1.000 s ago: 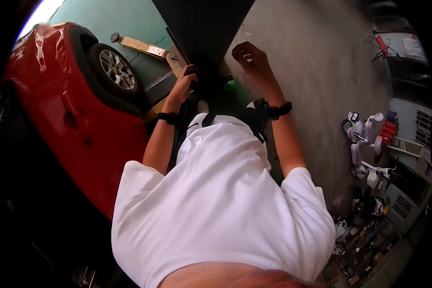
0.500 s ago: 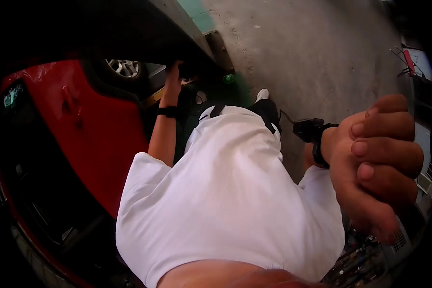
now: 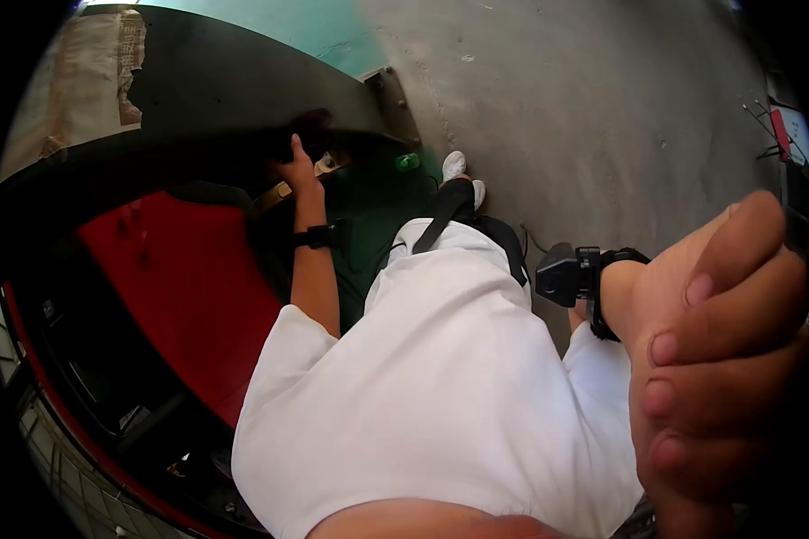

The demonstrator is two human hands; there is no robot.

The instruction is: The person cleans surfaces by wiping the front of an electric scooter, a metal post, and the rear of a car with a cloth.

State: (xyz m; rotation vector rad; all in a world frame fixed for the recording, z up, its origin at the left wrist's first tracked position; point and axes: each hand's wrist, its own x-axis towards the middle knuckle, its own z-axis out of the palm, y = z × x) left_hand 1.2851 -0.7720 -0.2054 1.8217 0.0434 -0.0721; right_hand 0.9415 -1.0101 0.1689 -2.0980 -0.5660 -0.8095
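Note:
My left hand (image 3: 302, 172) reaches forward beside the dark metal post (image 3: 243, 85), low along its shadowed side. Its thumb stands up, apart from the fingers, which are partly lost in the dark; I see nothing held. A black strap (image 3: 319, 236) circles that wrist. Close to the camera on the right, my right hand (image 3: 719, 350) is raised, its fingers curled in toward the palm and no object showing in them. On the right wrist sits a band with a small black device (image 3: 562, 274).
A red car (image 3: 180, 296) stands along my left, its side opening dark inside. Torn brown paper (image 3: 81, 85) is stuck on the post. A small green object (image 3: 407, 162) lies near its base plate (image 3: 391, 103). Grey concrete floor (image 3: 557, 108) stretches ahead and right; a red-and-white item (image 3: 791, 135) stands at the far right.
The view has shifted, showing more of the post and its paper. My left hand has come back from the post's underside, thumb now visible. My right hand appears larger and lower.

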